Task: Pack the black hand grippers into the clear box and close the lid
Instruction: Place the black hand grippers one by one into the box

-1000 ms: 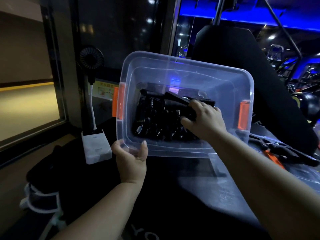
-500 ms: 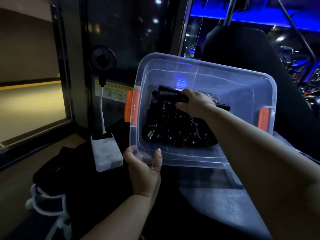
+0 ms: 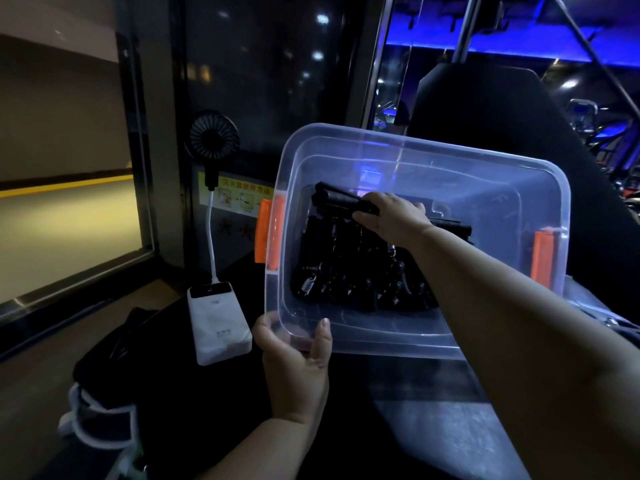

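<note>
The clear box [image 3: 415, 147] with orange side latches is tilted up toward me, its open top facing the camera. My left hand [image 3: 296, 362] grips its near left corner, thumb inside the rim. Several black hand grippers [image 3: 346, 271] with metal springs lie piled against the box's lower wall. My right hand [image 3: 391, 220] reaches inside and is closed around the black handles of one hand gripper [image 3: 337, 199], held at the upper left of the pile. The lid [image 3: 450, 438] seems to lie flat on the dark surface below the box.
A white power bank [image 3: 218, 323] with a small black fan [image 3: 213, 140] on a white stalk stands left of the box. A dark bag [image 3: 114, 344] with white cord lies at lower left. A black seat back [image 3: 502, 109] rises behind the box.
My right hand has carried the held hand gripper from the pile's middle up to its upper left. The view has swung, so the box sits further right in frame.
</note>
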